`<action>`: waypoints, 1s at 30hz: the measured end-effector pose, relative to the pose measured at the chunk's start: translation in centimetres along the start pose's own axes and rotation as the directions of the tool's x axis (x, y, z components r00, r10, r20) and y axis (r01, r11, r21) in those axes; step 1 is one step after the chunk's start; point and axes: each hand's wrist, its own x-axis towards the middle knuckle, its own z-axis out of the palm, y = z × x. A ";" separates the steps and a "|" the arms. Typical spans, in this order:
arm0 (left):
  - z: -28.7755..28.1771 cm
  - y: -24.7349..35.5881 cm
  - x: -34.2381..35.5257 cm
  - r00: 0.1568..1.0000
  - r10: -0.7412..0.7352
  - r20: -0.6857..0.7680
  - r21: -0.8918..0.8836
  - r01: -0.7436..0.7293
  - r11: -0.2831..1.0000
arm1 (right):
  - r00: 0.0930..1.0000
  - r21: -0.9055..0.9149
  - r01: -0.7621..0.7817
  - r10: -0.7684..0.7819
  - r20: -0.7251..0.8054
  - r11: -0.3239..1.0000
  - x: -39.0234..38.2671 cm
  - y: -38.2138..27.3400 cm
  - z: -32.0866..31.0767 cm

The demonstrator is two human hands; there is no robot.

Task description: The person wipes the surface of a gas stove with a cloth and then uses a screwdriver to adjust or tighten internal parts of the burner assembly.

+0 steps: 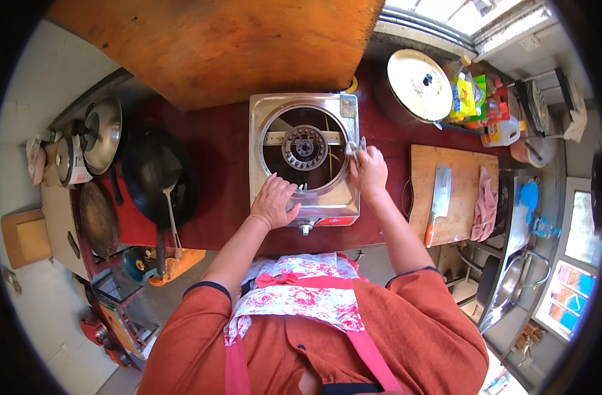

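Observation:
A single-burner gas stove (261,187) with a silvery metal body stands on the dark red table in front of me. Inside its round opening sits a burner head (305,149) on a cross bar. My left hand (273,201) lies on the stove's front left, fingers stretched out over the ring's rim. At the right side of the ring, my right hand (369,172) is closed on a small grey crumpled thing (355,146), whose kind I cannot make out. Below the left hand, a white knob (305,229) sticks out of the stove's front.
Left of the stove lies a black wok (157,172) with a spatula (171,204) in it, beside a metal lid (103,135). A lidded pot (419,85) stands at the back right. Nearer, a cutting board (423,178) bears a cleaver (440,191) and a pink cloth (486,204).

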 end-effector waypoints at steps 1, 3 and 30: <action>0.0 0.0 0.1 1.000 0.001 -0.009 -0.001 -0.001 1.000 | 1.000 0.020 -0.018 0.018 0.007 1.000 -0.2 0.0 0.0; 0.1 0.0 0.0 1.000 0.001 -0.019 -0.004 -0.001 1.000 | 0.999 0.009 0.020 -0.019 -0.034 1.000 1.5 0.3 0.8; -0.1 -0.1 -0.1 1.000 -0.006 -0.009 0.000 0.006 1.000 | 1.000 0.066 0.018 -0.017 -0.009 0.998 2.4 1.0 1.1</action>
